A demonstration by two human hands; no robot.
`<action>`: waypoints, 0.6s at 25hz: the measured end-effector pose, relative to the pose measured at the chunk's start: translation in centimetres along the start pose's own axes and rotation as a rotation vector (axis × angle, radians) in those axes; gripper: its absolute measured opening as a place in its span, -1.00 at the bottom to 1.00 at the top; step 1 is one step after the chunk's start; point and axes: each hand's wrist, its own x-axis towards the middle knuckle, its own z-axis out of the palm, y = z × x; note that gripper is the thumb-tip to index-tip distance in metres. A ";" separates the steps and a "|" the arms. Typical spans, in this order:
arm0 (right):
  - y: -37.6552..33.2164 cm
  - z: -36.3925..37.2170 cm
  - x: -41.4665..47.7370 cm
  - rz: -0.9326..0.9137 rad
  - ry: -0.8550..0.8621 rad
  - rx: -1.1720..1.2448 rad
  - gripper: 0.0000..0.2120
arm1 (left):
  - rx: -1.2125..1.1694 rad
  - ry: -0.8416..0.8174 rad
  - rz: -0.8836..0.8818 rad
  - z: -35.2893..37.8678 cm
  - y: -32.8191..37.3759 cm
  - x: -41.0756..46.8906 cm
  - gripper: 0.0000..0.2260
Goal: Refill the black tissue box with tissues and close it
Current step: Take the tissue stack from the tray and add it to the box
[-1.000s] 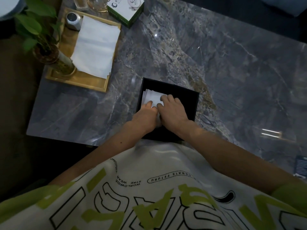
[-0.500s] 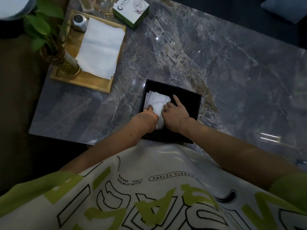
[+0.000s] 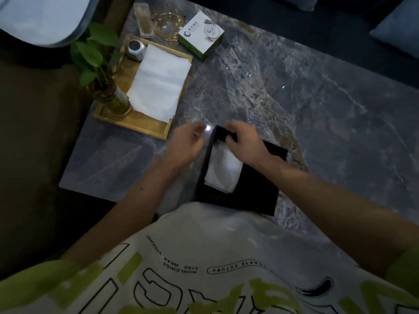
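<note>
Lifted clear of the tissues [image 3: 223, 169] since half a second ago: left hand [image 3: 187, 143] now out over the marble table [image 3: 294, 91] just left of the black tissue box [image 3: 256, 184], blurred, fingers loosely apart and holding nothing. Shifted to the box's far rim: right hand [image 3: 243, 143], fingers curled around the dark edge there, apparently pinched on it, though the low light hides whether on wall or flap. Box at the table's near edge, against the shirt, open-topped; white stack lying inside along its left side, dark floor bare to the right.

Likely trouble from here: stack off-centre and its near corner riding high, so prone to snagging or creasing under a closing flap. Box close to the table's lip, so apt to slide off under a one-handed pull. Spare tissues [image 3: 158, 85] on the wooden tray [image 3: 136, 123] well apart, beside a glass plant vase [image 3: 108, 96] easily knocked by a hurried reach.
</note>
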 end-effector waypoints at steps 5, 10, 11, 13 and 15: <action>-3.4 1.0 6.8 0.280 0.017 0.295 -0.62 | 0.121 0.210 -0.103 -3.9 -2.9 4.7 -0.70; -6.5 3.3 11.7 0.403 -0.010 0.479 -0.53 | 0.280 0.168 -0.201 -6.2 -5.1 9.3 -0.55; -7.0 3.8 12.4 0.411 -0.013 0.473 -0.52 | 0.310 0.155 -0.225 -6.4 -5.4 10.0 -0.53; -7.9 4.6 14.4 0.449 -0.035 0.462 -0.48 | 0.346 0.141 -0.292 -7.1 -6.4 11.5 -0.49; -8.4 5.4 15.8 0.475 -0.049 0.467 -0.47 | 0.373 0.128 -0.380 -7.3 -7.4 12.2 -0.47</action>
